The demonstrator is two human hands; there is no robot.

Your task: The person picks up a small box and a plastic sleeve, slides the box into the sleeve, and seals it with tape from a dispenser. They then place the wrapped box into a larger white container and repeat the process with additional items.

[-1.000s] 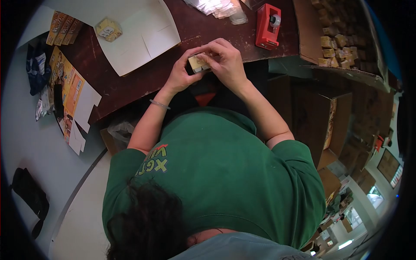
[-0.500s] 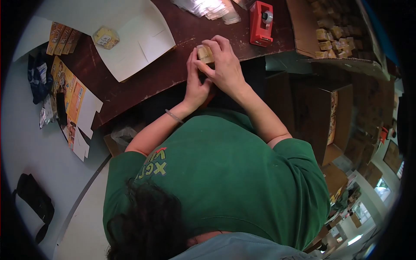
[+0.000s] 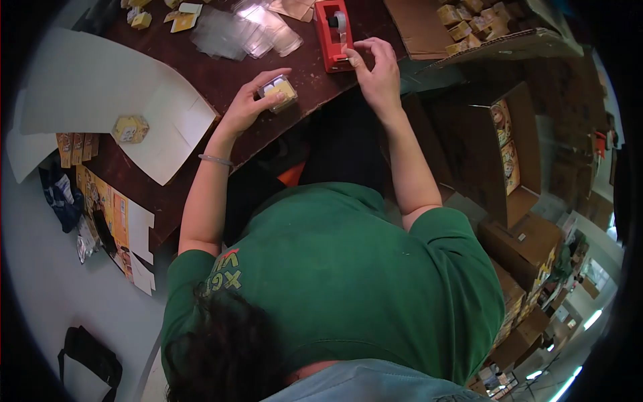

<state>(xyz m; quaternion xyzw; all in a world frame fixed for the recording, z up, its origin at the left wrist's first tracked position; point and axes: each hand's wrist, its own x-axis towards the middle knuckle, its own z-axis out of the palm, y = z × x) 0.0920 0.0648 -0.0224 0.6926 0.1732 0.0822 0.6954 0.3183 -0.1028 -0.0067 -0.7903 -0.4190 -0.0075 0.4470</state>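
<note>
My left hand [image 3: 251, 104] grips a small yellow and white box [image 3: 282, 88] that sits in a clear plastic covering, thumb across its near side and fingers along the far side. It is just over the dark red table [image 3: 315, 87]. Farther right, my right hand [image 3: 380, 74] is at the cutting end of a red tape dispenser [image 3: 329, 40]. Thumb and fingertips pinch at the end of the clear tape [image 3: 343, 41], which runs down from the roll.
Clear plastic sleeves [image 3: 231, 30] lie behind the left hand. A white card sheet [image 3: 171, 110] with a small wrapped box [image 3: 130, 128] is at the left. Small yellow boxes fill an open carton [image 3: 509, 43] at the right. Brown cartons [image 3: 522, 241] stand beside my right arm.
My hands have parted. The left carries the small box leftward, and the right has let go of it and moved to the tape dispenser. The view has shifted.
</note>
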